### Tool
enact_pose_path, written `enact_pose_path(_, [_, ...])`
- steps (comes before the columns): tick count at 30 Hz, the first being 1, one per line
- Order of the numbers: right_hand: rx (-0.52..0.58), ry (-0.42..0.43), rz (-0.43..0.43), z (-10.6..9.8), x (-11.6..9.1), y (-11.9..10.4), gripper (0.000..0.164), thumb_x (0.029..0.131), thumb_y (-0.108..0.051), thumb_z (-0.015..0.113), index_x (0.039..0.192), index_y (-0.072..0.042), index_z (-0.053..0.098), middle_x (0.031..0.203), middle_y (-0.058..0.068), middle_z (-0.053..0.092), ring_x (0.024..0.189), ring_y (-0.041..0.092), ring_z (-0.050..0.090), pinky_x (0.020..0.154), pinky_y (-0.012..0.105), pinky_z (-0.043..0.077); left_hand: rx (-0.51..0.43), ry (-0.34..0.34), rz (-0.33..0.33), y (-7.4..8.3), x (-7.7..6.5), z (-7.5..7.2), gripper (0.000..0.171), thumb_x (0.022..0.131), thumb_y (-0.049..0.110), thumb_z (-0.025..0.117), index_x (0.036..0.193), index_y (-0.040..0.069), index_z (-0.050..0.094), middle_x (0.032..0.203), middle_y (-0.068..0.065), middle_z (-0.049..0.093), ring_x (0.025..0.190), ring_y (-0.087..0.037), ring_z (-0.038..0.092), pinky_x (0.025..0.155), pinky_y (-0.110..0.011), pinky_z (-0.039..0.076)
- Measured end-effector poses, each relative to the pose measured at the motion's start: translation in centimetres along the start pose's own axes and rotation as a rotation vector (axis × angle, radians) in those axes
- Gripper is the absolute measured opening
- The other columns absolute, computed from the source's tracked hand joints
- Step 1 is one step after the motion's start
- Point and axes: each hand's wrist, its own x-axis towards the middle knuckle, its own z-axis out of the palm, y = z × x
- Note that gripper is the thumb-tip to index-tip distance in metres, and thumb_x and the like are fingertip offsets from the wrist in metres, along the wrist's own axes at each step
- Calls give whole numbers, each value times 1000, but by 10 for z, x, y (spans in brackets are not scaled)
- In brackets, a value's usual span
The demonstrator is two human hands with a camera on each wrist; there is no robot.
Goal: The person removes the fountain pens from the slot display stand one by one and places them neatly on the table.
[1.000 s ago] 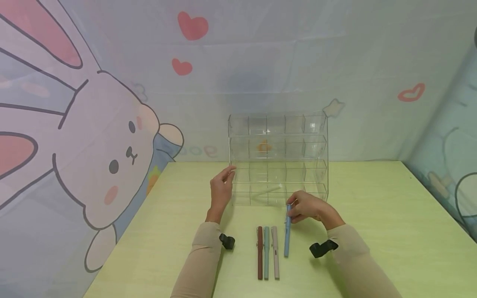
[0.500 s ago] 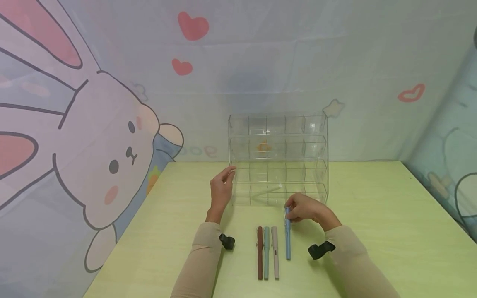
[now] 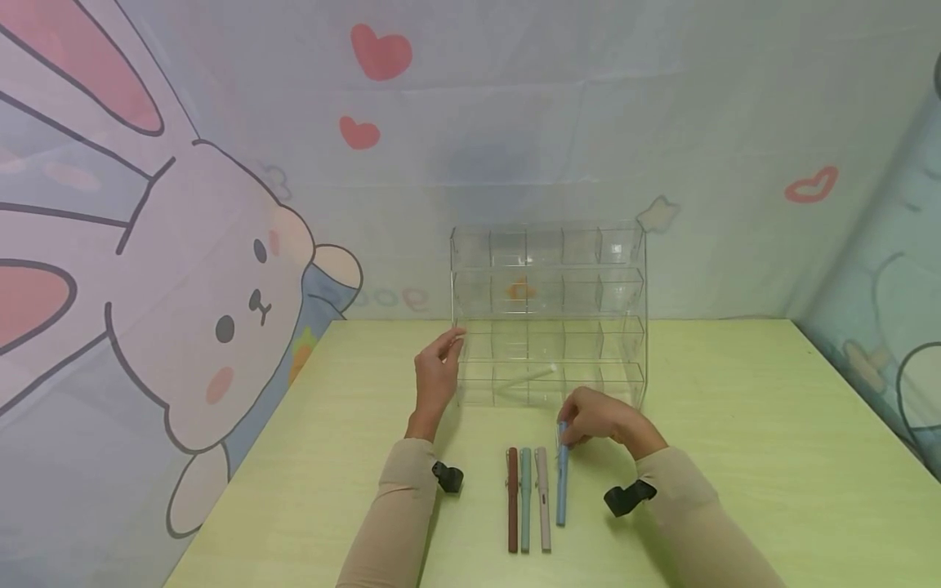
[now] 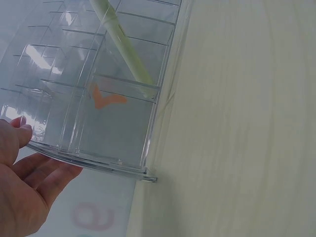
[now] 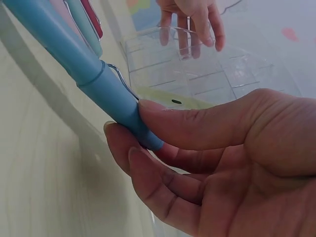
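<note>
In the head view a clear tiered rack (image 3: 547, 316) with rows of compartments stands at the middle of the table. My left hand (image 3: 438, 371) holds its left side edge, thumb on one face and fingers on the other in the left wrist view. A yellow-green pen (image 3: 525, 380) lies slanted in the rack's lowest row. My right hand (image 3: 599, 415) pinches the clip end of a blue pen (image 3: 562, 482) between thumb and fingers. To its left, a pinkish-grey pen (image 3: 544, 500), a light green pen (image 3: 525, 500) and a dark red pen (image 3: 512, 500) lie side by side.
The light yellow-green table (image 3: 735, 457) reaches back to a printed cloth backdrop (image 3: 559, 106) just behind the rack. A small black camera (image 3: 448, 476) sits on the left wrist, another black camera (image 3: 630, 496) on the right.
My right hand has drawn the blue pen toward the front edge and slightly left, nearer the row of pens. The left hand and the rack have stayed in place.
</note>
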Motion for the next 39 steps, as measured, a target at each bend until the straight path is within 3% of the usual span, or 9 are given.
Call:
enact_pose_path(9, [-73,-10,23,7,2,-2,16,80,9,76,95,9,71,85,10,69,76,21,70,71,37,59,4,8,19,-1,1,0,21,100,11,63,117,9,74,116,-13,72,101,-29,71,90,-49,54])
enact_pose_path(18, [-137,-6,29,13,2,-2,8,80,9,76,85,4,74,79,6,70,72,18,68,68,35,57,10,3,-6,3,0,-1,21,100,12,63,117,9,74,117,-13,72,102,-29,70,88,-49,55])
enact_pose_path(26, [-192,-5,33,17,6,-2,11,80,9,75,74,0,73,70,3,69,64,14,64,63,30,54,15,10,11,3,0,0,20,100,12,63,117,9,75,114,-13,72,101,-30,71,90,-50,54])
enact_pose_path(39, [-217,-9,50,20,0,-6,10,82,8,75,77,0,75,73,3,69,65,15,63,64,32,54,16,6,2,2,1,0,20,100,12,63,117,8,74,115,-13,72,102,-29,71,90,-49,54])
